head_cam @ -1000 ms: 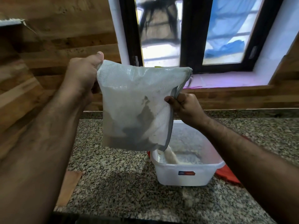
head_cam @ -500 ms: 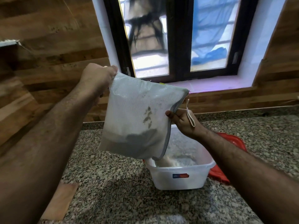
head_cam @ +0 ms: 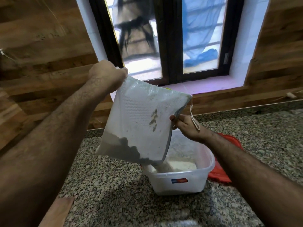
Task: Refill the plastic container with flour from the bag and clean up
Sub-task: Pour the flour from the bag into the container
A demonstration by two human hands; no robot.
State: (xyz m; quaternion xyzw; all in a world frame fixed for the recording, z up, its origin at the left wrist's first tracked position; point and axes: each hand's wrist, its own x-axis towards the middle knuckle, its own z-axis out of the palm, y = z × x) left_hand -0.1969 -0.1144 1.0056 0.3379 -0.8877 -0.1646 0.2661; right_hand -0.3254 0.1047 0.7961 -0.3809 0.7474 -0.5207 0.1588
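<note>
Translucent mesh bag [head_cam: 139, 118] tilted, low corner over plastic container [head_cam: 180, 179] so flour [head_cam: 178, 166] falls inside | left hand [head_cam: 106, 74] grips raised top corner, giving slope | right hand [head_cam: 185, 126] pinches bag's open side edge, steering the stream | container on granite counter [head_cam: 114, 185], red lid [head_cam: 221, 169] parked behind it, likely for resealing

Speckled granite counter [head_cam: 114, 185], clear plastic container [head_cam: 180, 182] standing on it, red lid [head_cam: 219, 172] just beside
</note>
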